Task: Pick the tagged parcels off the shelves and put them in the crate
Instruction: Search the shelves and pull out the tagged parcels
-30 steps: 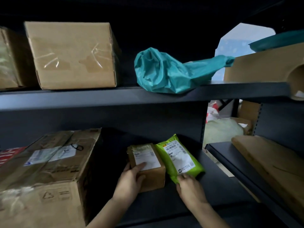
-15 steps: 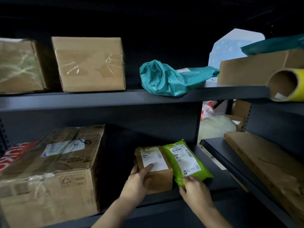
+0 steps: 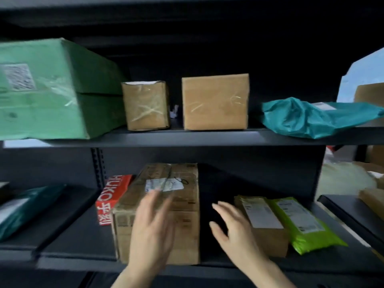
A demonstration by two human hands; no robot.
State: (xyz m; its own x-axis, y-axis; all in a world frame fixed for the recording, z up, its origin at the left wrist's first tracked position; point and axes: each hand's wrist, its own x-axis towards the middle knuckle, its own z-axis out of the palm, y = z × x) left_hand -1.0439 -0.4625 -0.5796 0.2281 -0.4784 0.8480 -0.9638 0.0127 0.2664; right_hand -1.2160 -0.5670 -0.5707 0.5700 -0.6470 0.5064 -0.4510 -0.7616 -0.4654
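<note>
1. Large carton (image 3: 185,196): it stands on the lower shelf (image 3: 332,260), left of centre, with a white label (image 3: 164,185) on top. I judge it heavy and stiff, and its taped faces are probably slick. I should take it low on both side walls, one grip per side, and slide it forward before lifting.
2. Small brown box (image 3: 268,233): it sits right of the dark gap. Likely light and rigid, so one grip across its width should do.
3. Green pouch (image 3: 301,225): it lies against that box. Soft and glossy, so I should scoop from beneath.

My left grip (image 3: 153,231) is spread before the carton's front; blur hides whether it touches. My right grip (image 3: 234,231) is spread in the gap, holding nothing. The crate is out of view.
</note>
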